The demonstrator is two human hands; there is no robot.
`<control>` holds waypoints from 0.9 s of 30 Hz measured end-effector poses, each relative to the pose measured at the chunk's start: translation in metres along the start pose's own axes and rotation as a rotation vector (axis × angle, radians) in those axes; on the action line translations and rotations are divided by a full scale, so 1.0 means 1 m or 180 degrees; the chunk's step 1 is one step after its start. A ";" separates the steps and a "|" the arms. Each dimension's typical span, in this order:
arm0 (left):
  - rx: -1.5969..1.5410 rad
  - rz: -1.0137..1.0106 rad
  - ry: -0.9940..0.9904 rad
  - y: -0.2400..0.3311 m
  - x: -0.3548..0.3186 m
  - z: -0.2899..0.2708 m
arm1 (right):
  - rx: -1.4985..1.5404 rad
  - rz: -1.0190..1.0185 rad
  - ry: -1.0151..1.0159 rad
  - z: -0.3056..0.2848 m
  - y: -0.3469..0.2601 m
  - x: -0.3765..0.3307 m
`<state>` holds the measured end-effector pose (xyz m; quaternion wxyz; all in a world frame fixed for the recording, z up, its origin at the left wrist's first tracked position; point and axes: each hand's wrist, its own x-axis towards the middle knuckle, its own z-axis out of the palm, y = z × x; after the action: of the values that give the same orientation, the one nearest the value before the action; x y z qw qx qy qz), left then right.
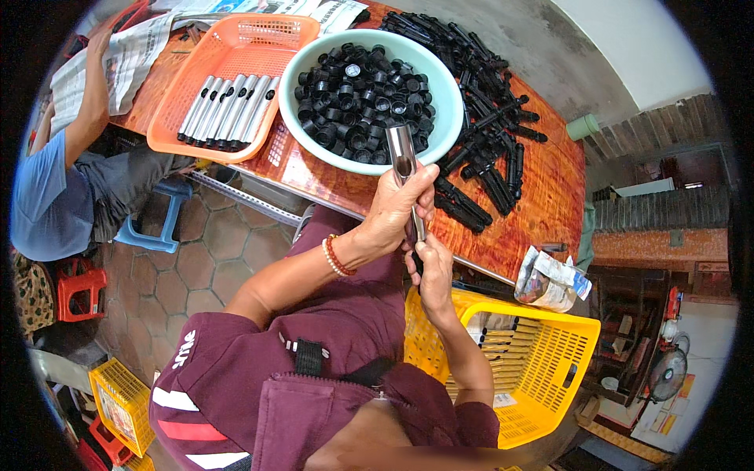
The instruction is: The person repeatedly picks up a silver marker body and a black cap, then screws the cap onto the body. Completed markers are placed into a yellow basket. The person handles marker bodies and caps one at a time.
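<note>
One metal tube [401,145] is in both hands, above the front edge of the table [551,206], its upper end in line with the bowl's near rim; whether they touch cannot be told. A dark hole shows in its side. The left hand [395,206] is closed around its middle; the right hand [434,263] has its fingers bent in on the lower part, by a black end piece [416,268]. Two bracelets [338,256], one red and one pale, circle the left wrist.

On the table stand one orange basket [161,118] with about seven silver tubes [229,110] side by side, and one pale green bowl [449,118] full of black caps [365,102], far too many to count; one disc among them is whitish. Right of the bowl lies a heap of black rods [491,184], dozens of them, overlapping.

One yellow basket [567,345] beside the right arm holds a row of long pieces [503,351], hard to count. A second yellow basket [126,408] is at lower left, near one blue stool [163,228] and one red stool [81,290].

Printing covers the newspaper [145,59] by a co-worker's arm [96,94], too small to read; white lettering marks the maroon sleeve [184,349].
</note>
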<state>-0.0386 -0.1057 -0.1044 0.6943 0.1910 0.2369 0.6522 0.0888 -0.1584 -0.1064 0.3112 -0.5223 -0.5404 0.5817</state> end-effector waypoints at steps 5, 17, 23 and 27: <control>0.0030 0.0137 -0.0220 0.002 0.003 0.000 | -0.0329 -0.0541 -0.0033 -0.005 -0.001 0.002; -0.0298 0.0147 0.0421 0.035 0.012 -0.014 | -0.1782 -0.1447 0.0209 -0.005 -0.004 -0.004; -0.0942 -0.0100 0.0245 0.032 0.004 -0.017 | -0.3213 -0.1940 0.0822 0.002 -0.010 -0.009; -0.1109 -0.0171 0.0177 0.027 0.002 -0.016 | -0.3516 -0.2064 0.0888 0.000 -0.007 -0.010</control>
<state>-0.0700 -0.1021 -0.1024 0.7273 0.0433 0.1444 0.6696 0.0905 -0.1659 -0.0968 0.2239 -0.4865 -0.8442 0.0221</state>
